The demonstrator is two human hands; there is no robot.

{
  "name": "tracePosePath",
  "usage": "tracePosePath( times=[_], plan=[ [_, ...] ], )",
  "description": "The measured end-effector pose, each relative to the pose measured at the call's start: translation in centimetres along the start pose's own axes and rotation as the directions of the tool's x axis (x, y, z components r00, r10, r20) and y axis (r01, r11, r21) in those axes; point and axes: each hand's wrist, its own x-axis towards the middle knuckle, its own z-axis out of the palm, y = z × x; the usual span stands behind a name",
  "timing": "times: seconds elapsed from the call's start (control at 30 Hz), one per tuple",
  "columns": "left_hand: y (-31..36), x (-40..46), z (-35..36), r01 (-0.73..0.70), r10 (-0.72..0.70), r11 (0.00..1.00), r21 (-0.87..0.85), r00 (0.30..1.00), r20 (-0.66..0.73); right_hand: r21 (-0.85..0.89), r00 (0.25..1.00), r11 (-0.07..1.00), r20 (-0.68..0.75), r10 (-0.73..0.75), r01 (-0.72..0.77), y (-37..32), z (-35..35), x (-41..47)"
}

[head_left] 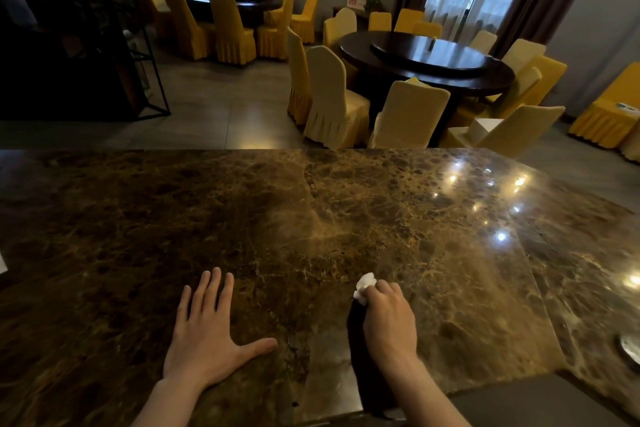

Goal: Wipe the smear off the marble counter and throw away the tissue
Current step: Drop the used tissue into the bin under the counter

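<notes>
A brown marble counter (311,218) fills the lower half of the head view. My right hand (389,321) is closed around a crumpled white tissue (364,286), which pokes out past my knuckles and presses on the stone near the front edge. My left hand (211,333) lies flat on the counter with its fingers spread, holding nothing, about a hand's width left of the right one. A pale hazy patch (322,229) shows on the marble beyond the tissue; I cannot tell if it is a smear or glare.
Beyond the counter's far edge stand round dark dining tables (426,62) ringed by yellow-covered chairs (332,97). A black metal shelf frame (104,45) stands at the far left. A round metal fitting (630,347) sits in the counter at the right edge.
</notes>
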Motion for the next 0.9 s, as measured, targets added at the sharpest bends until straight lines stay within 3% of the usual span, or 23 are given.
tracePosePath(
  times=[0.1, 0.3, 0.5, 0.63, 0.77, 0.9],
  plan=[
    [0.1, 0.0, -0.1, -0.001, 0.001, 1.0, -0.004, 1.0, -0.004, 0.016, 1.0, 1.0, 0.018, -0.001, 0.001, -1.5, 0.4, -1.0],
    [0.2, -0.5, -0.5, -0.014, 0.014, 1.0, 0.002, 1.0, -0.008, 0.104, 0.976, 0.981, 0.125, -0.176, 0.163, -1.3, -1.2, -3.2],
    [0.5, -0.9, -1.0, -0.013, 0.013, 1.0, -0.022, 1.0, 0.008, 0.539, 0.969, 0.84, 0.236, -0.08, -0.062, -1.4, -4.5, -6.3],
    [0.6, -0.9, -1.0, -0.021, 0.02, 0.999, -0.037, 1.0, -0.013, 0.674, 0.919, 0.716, 0.376, -0.12, -0.183, -1.2, -5.3, -9.4],
    [0.7, -1.1, -1.1, -0.016, 0.015, 0.999, -0.033, 1.0, -0.027, 0.659, 0.814, 0.714, 0.536, -0.225, -0.236, -0.3, -3.5, -14.0],
    [0.9, -1.4, -1.3, -0.012, 0.012, 1.0, -0.005, 1.0, -0.014, 0.479, 0.766, 0.865, 0.608, -0.208, -0.146, 1.7, 0.3, -18.1]
  ],
)
